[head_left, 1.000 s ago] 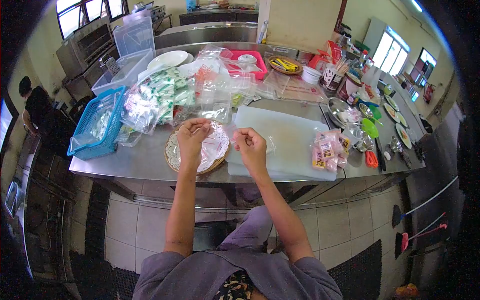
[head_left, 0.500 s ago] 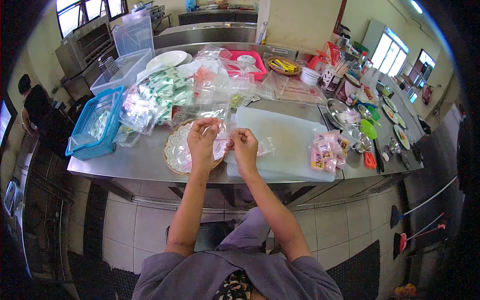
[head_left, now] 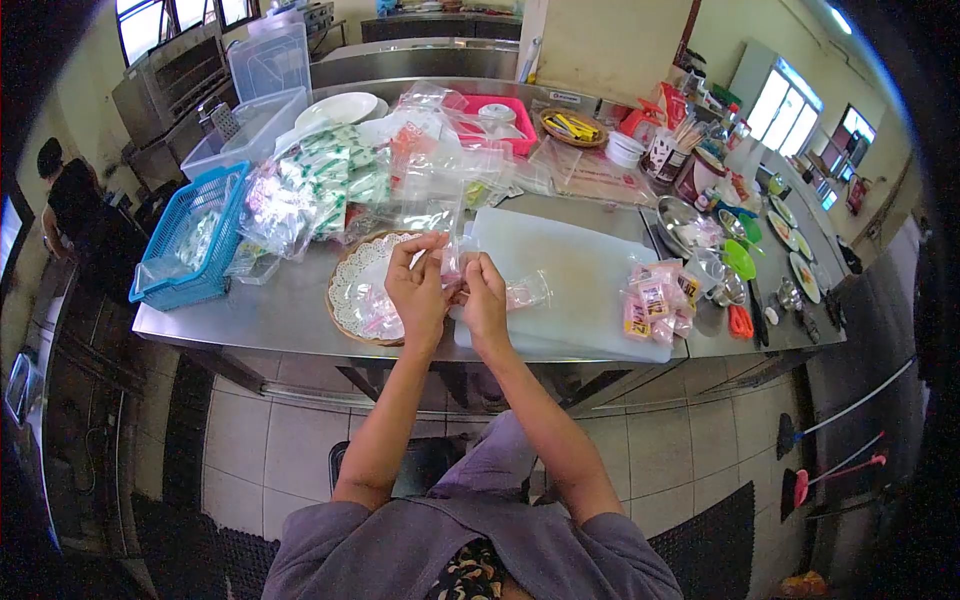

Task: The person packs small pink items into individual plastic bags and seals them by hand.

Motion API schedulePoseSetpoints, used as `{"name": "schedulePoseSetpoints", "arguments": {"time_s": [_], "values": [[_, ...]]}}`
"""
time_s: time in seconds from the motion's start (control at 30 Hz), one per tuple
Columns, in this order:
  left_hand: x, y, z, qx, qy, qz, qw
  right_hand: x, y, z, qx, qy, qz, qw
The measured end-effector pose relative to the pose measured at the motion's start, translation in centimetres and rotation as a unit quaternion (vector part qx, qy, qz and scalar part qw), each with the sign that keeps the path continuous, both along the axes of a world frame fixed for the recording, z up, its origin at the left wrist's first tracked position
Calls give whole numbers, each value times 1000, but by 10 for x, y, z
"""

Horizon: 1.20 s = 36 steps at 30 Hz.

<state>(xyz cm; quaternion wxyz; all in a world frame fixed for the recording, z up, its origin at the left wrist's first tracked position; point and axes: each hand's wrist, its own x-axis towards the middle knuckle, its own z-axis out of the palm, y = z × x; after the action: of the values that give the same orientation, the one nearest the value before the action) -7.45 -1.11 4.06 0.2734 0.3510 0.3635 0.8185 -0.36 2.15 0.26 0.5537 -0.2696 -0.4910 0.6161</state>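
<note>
My left hand [head_left: 420,285] and my right hand [head_left: 484,295] meet over the gap between a doily-lined basket [head_left: 352,283] and a white cutting board [head_left: 570,265]. Both pinch a small clear plastic bag [head_left: 453,262] with a pinkish edge; the fingertips partly cover it. Clear packets with pink edges [head_left: 380,318] lie in the basket. Another small clear packet [head_left: 530,290] shows on the board just right of my right hand. A pile of pink packets with yellow labels [head_left: 655,298] rests on the board's right side.
A blue basket [head_left: 190,245] stands at the left, beside a heap of green-and-white packages [head_left: 325,185]. Behind are a pink tray [head_left: 515,140] and plastic bags. Metal bowls [head_left: 675,222], a knife [head_left: 758,315] and plates of food [head_left: 803,272] are at the right. A person [head_left: 80,210] stands far left.
Both hands have come closer together. My left hand has shifted right, away from the basket, showing more of the doily, and my right hand has moved slightly left and down.
</note>
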Motion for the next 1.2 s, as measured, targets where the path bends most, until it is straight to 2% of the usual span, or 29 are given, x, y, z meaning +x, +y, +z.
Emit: {"name": "schedulePoseSetpoints", "arguments": {"time_s": [0.07,0.17,0.27,0.37,0.4,0.47,0.57,0.67,0.7,0.8,0.9,1.1,1.2], "values": [[-1,2,-6,-1,22,0,1000,0,2,-3,-11,-8,6,1000],[1,-1,-5,-14,70,1,997,1,-19,36,-31,-70,17,997],[1,-3,-3,-22,70,-8,997,-5,-1,4,3,-76,-2,997],[-26,-4,0,-79,211,10,974,11,-4,21,-96,-62,61,992],[-42,-8,-2,-132,313,5,941,16,-3,21,-98,-62,46,992],[-81,-18,-8,-232,501,-2,834,22,1,22,-100,-62,17,993],[-114,-31,-19,-383,629,29,676,29,8,21,-84,-64,4,994],[-141,-35,-37,-405,594,37,694,30,7,22,-77,-67,1,995],[-144,-39,-34,-401,571,9,716,30,6,23,-77,-70,1,995],[-137,-53,-24,-447,590,3,673,28,4,22,-78,-82,1,994],[-141,-53,-20,-459,571,-54,679,26,5,17,-71,-84,11,994],[-122,-45,-21,-396,596,-49,697,23,4,16,-68,-81,25,994],[-117,-30,-39,-315,575,-51,753,22,2,17,-69,-90,28,993]]}}
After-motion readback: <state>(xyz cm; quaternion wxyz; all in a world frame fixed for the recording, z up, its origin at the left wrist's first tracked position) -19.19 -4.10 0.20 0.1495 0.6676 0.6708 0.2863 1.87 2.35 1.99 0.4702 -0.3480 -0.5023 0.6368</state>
